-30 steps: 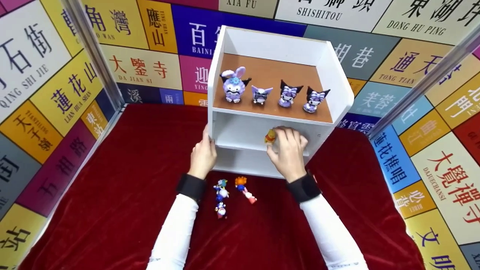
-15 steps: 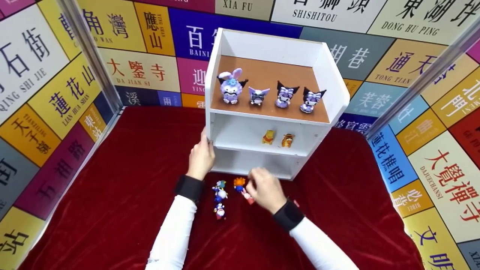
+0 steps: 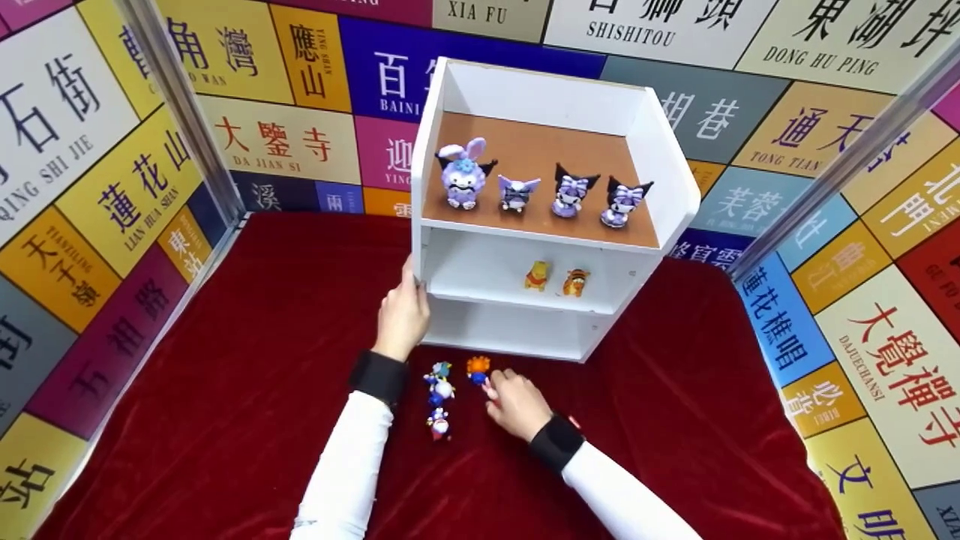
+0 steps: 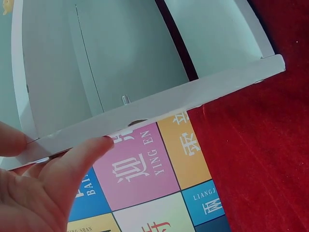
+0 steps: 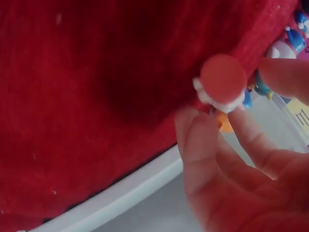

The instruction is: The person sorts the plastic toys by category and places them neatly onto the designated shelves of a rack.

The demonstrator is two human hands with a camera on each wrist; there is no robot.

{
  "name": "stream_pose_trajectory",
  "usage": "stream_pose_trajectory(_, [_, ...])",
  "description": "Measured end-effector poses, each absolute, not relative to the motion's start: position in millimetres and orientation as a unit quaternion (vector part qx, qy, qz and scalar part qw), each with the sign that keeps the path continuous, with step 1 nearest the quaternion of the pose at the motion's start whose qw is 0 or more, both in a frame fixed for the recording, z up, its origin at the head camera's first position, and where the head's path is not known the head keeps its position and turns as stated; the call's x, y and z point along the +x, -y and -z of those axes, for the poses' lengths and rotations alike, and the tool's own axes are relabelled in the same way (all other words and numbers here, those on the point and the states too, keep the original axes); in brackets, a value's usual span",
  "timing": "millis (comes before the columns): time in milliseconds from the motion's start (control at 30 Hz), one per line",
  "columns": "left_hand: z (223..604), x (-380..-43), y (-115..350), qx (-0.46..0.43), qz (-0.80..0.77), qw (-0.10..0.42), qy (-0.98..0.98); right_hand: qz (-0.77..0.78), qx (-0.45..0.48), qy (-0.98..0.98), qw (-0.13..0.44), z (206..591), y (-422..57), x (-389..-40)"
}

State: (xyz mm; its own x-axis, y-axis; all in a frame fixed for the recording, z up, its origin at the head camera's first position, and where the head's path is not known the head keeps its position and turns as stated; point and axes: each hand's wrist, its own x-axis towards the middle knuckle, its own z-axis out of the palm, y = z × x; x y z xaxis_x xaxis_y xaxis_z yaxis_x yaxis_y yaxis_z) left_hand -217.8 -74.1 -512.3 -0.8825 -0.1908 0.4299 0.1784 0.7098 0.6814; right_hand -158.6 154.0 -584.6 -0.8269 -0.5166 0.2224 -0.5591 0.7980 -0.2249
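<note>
My left hand holds the left side panel of a white shelf unit; in the left wrist view, the panel's edge runs between thumb and fingers. Down on the red cloth, my right hand has its fingers around a small pink-and-white rabbit figurine. From the right wrist camera, the figurine's round red base faces me, with fingertips close about it. Just beside it lies an orange-and-blue figurine. Several blue-and-white figurines lie in a row to the left.
Purple-and-black figurines stand on the brown top of the unit. On the middle shelf are a yellow bear figurine and an orange tiger figurine. Printed wall panels enclose the red cloth.
My right hand has left the yellow bear on the middle shelf and come down to the rabbit figurine on the cloth. My left hand stays on the panel.
</note>
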Motion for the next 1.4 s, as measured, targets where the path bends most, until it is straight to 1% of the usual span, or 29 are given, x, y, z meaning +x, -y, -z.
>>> stream_pose_trajectory(67, [512, -218, 74, 0.003, 0.382, 0.242, 0.892, -0.156, 0.287, 0.943, 0.066, 587, -154, -159])
stream_pose_trajectory(367, [511, -216, 75, 0.008, 0.389, 0.229, 0.893, -0.163, 0.293, 0.938, 0.093, 590, -153, -160])
stream_pose_trajectory(600, [510, -218, 76, 0.001, 0.386, 0.243, 0.890, -0.167, 0.289, 0.938, 0.094, 591, -153, -160])
stream_pose_trajectory(867, [512, -218, 76, 0.005, 0.387, 0.239, 0.890, -0.185, 0.293, 0.934, 0.083, 593, -152, -160])
stream_pose_trajectory(1200, [512, -215, 75, 0.004, 0.395, 0.224, 0.891, -0.205, 0.284, 0.936, 0.029, 596, -159, -154])
stream_pose_trajectory(1300, [512, -216, 75, 0.005, 0.393, 0.227, 0.891, -0.226, 0.275, 0.934, 0.030, 593, -160, -156])
stream_pose_trajectory(1400, [511, -217, 75, 0.003, 0.390, 0.227, 0.892, -0.258, 0.271, 0.926, 0.048, 588, -162, -159])
